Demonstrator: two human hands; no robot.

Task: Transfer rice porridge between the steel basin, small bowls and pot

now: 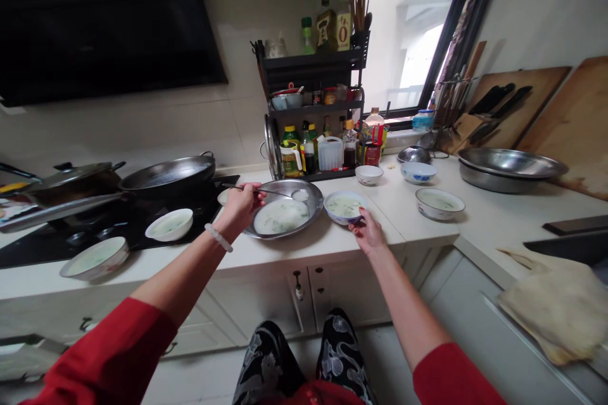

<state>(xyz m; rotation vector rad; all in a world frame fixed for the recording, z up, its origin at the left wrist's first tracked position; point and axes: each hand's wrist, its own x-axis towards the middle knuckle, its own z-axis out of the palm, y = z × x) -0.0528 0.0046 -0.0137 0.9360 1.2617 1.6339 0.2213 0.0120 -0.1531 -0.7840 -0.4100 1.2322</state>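
My left hand (241, 207) is closed around the handle of a ladle (300, 194), whose round bowl is over the far right side of a wide metal basin (311, 205). Whitish soup with green bits (282, 216) lies in the basin. With my right hand (368, 233) I grip the near right rim of a blue-and-white bowl (338, 218), which holds the same kind of soup. This bowl stands just right of the basin, on or very close to the counter; I cannot tell whether it is lifted.
Filled bowls stand to the left, a white one (161, 228) and a patterned one (95, 269), and another (440, 204) to the right. Behind are two small bowls (369, 175) (418, 172) and a condiment rack (311, 63). A wok (168, 177) sits on the stove; metal basins (513, 168) stand far right.
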